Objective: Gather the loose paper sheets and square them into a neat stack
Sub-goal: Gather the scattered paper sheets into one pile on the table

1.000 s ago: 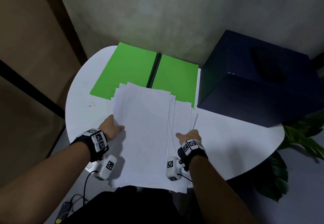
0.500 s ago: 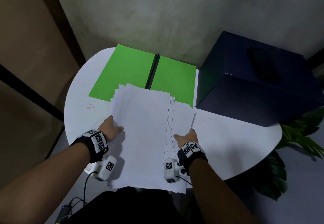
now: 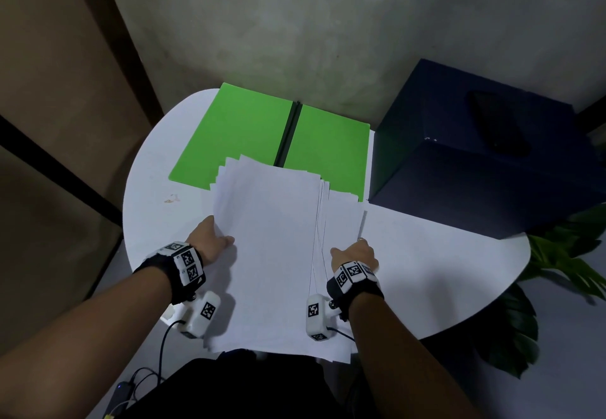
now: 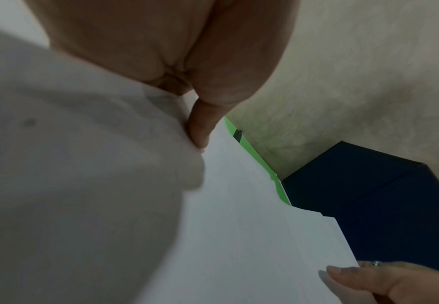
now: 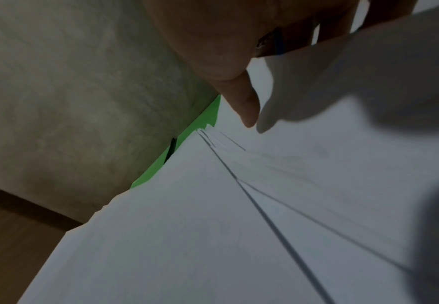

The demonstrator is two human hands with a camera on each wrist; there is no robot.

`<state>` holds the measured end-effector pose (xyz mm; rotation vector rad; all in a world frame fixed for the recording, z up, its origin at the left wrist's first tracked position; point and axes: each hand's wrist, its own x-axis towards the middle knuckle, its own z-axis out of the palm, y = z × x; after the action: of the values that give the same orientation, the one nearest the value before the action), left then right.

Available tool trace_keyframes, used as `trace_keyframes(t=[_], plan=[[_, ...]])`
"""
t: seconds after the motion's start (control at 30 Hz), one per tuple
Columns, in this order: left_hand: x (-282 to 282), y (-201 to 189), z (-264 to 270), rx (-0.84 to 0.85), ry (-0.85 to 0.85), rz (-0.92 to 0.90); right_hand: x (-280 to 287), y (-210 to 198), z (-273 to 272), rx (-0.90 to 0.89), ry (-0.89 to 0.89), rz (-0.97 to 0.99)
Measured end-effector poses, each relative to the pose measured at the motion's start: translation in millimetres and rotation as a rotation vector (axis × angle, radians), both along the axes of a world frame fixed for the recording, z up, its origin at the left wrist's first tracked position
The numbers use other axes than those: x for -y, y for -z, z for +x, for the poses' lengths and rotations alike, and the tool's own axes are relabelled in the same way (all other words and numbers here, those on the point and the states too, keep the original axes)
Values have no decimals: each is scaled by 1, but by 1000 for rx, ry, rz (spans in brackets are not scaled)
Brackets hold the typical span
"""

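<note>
A loose, slightly fanned pile of white paper sheets [image 3: 272, 248] lies in the middle of the round white table [image 3: 442, 271], with staggered edges at its far left and right. My left hand [image 3: 210, 241] holds the pile's left edge: the thumb [image 4: 200, 127] lies on top and the fingers are hidden under the sheets. My right hand [image 3: 354, 254] pinches the right edge, thumb [image 5: 247, 107] on top and fingers beneath. The right edge is lifted a little off the table. The near edge of the pile overhangs the table's rim.
An open green folder [image 3: 242, 133] lies flat behind the pile, partly under its far edge. A large dark blue box [image 3: 475, 169] stands at the right rear against the wall. Plant leaves [image 3: 557, 254] reach in past the table's right rim. Cables [image 3: 147, 372] hang below left.
Both hands keep their hold on the sides of the pile. The sheets have barely shifted; only the view moves slightly.
</note>
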<state>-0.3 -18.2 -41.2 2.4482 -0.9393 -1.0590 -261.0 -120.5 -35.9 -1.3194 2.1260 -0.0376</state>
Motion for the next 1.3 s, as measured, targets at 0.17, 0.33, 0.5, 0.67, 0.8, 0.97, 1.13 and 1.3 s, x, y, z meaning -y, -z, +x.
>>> trace_keyframes(t=[0.17, 0.33, 0.5, 0.67, 0.8, 0.97, 1.13, 1.3], plan=[[-1, 1, 2, 7, -1, 12, 1, -4, 0, 143, 71, 17], [0, -5, 6, -4, -28, 3, 6, -30, -22, 193, 66, -128], [0, -8, 10, 6, -43, 12, 32, -113, -39, 115, -81, -557], [6, -11, 3, 5, -24, -7, 47, -184, -55, 253, -28, -880], [9, -10, -4, 8, 17, -4, 51, -204, -56, 489, -20, -915], [13, 1, -3, -136, 1, -56, 55, -173, -42, 615, -51, -715], [17, 7, 10, -769, -539, -113, 65, -83, -20, 531, -123, -376], [23, 15, -1, -740, -489, -70, 25, 3, 11, 44, -367, 33]])
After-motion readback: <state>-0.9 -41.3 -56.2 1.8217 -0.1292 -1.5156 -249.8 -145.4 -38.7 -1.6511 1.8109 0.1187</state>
